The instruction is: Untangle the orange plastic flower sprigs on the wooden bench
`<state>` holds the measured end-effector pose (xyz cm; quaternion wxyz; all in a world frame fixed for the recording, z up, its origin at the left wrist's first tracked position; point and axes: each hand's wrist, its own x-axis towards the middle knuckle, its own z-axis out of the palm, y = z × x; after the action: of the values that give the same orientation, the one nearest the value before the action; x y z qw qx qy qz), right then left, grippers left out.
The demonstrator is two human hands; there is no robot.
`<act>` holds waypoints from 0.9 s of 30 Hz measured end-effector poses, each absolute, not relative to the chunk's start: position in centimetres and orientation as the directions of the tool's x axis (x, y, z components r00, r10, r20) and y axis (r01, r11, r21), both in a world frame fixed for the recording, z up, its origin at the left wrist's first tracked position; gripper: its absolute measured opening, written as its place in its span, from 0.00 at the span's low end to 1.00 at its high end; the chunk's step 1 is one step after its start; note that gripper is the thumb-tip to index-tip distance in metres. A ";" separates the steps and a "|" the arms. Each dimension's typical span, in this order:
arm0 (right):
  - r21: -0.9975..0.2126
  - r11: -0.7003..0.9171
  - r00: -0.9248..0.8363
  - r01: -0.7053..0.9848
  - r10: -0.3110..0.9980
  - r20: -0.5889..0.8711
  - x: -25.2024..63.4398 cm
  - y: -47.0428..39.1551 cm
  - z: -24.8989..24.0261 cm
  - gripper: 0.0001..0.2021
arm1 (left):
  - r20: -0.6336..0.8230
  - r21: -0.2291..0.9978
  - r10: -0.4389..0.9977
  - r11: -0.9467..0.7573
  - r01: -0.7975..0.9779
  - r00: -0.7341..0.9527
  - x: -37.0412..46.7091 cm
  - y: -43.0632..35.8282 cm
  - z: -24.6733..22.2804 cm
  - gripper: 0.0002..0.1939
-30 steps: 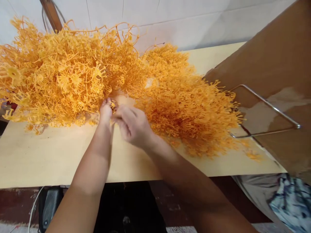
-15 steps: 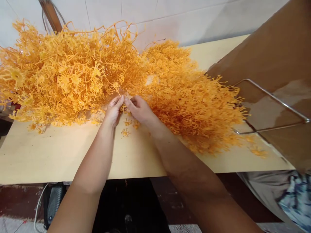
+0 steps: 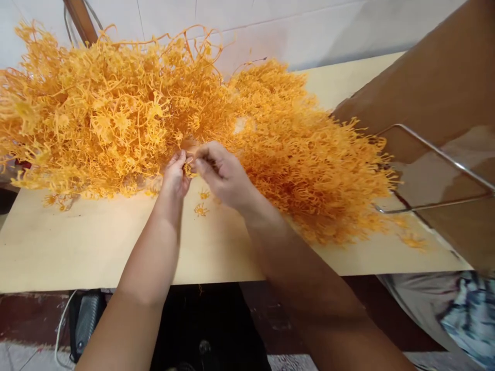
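Observation:
My left hand is closed, with a small orange flower-like piece with thin arms pinched at its fingertips. Close beside it on the right, my right hand has its fingers curled in a pinch; what they hold, if anything, is hidden. Behind my left hand rises a tangled heap of orange branching pieces. To the right lies a denser pile of orange spidery pieces. A few loose pieces lie on the table below my hands.
The pale tabletop ends at a straight front edge. A large brown cardboard box leans in at the right, with a bent metal rod against it. A tiled wall stands behind. Loose orange pieces lie near the right end.
My hands, which were pinching close together, have moved slightly apart. My right hand has turned and lifted a little, and the orange piece now shows at my left fingertips.

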<state>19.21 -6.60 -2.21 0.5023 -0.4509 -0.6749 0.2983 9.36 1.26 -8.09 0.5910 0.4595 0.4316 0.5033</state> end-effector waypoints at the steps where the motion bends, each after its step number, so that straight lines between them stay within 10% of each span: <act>1: -0.892 0.335 -0.024 0.302 0.938 0.344 19.7 -6.1 -2.7 0.02 | -0.090 0.955 0.987 0.123 -0.269 0.131 9.2 1.0 -7.8 0.11; 9: -0.864 0.170 -0.015 0.475 0.983 0.185 20.5 -4.8 -5.1 0.09 | -0.239 0.728 0.944 0.329 -0.601 0.227 9.3 -0.4 -6.2 0.11; 19: -0.548 0.380 -0.302 0.745 0.925 0.231 20.1 -6.1 -2.9 0.12 | -0.250 0.646 0.948 0.314 -0.696 0.196 9.8 -0.3 -6.6 0.10; 27: -0.708 0.662 -0.439 0.245 0.727 0.528 18.0 -8.1 -1.1 0.13 | -0.341 0.556 0.920 0.364 -0.747 0.194 9.6 -0.3 -6.2 0.11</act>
<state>18.00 -8.07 -1.11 0.4345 -0.3031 -0.8015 0.2774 9.56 -0.34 -6.24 0.7608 0.1346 0.3211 0.5477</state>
